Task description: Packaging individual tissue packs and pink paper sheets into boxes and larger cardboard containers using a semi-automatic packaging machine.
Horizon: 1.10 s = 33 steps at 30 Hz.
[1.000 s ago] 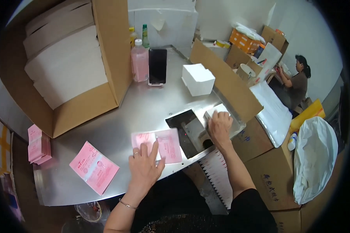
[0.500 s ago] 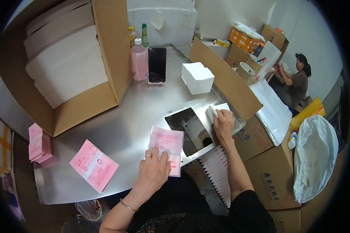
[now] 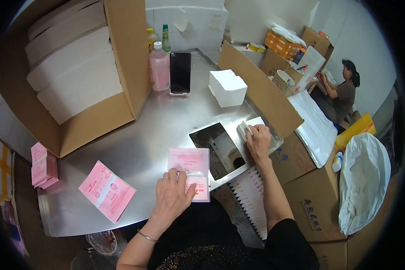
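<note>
A big open brown cardboard carton [image 3: 99, 85] packed with white flat boxes stands at the far left of the round stainless steel table [image 3: 157, 126], well apart from both hands. On the near edge of that table lies the pink printed plastic pouch [image 3: 190, 173], its long axis running from near to far, its open clear end pointing away from the person. The left hand [image 3: 172, 198] lies flat on the pouch's near left corner, fingers spread and pressing it down, gripping nothing. To the right, past a dark rectangular slot [image 3: 218, 150] set in the tabletop, the right hand [image 3: 258, 141] is curled around a small white folded packet [image 3: 246, 129]. So the pouch lies left and nearer than the packet, and the left hand is on it. Another pink pouch [image 3: 107, 191] lies further left.
</note>
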Each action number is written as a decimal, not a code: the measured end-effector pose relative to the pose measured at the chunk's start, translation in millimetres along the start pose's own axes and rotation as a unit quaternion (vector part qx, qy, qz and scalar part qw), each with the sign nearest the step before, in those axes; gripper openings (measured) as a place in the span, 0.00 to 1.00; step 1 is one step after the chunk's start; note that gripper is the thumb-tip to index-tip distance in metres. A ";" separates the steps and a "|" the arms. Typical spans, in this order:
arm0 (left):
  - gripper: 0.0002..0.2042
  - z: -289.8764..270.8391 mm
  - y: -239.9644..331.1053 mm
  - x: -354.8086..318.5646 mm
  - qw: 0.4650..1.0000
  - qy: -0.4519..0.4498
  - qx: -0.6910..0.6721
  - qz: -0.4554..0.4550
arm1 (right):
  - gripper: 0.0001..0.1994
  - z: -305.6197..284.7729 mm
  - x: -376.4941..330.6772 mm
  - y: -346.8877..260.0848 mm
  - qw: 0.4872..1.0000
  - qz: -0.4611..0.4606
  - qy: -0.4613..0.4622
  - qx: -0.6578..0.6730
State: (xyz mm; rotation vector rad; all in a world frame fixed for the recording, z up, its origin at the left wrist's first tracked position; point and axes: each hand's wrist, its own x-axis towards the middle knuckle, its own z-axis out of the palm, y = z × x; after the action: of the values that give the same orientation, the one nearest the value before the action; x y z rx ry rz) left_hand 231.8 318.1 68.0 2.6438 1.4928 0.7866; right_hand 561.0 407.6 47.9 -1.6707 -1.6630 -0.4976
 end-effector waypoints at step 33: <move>0.16 -45.8 -35.2 -42.3 0.994 -0.014 -0.081 -0.065 | 0.10 34.5 -32.6 -94.6 0.946 0.002 -0.303 0.117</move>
State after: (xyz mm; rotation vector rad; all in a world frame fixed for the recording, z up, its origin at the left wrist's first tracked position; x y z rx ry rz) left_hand 166.3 292.7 81.7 2.4040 1.5066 0.8198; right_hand 458.6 401.2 21.9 -1.7444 -2.0451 0.2497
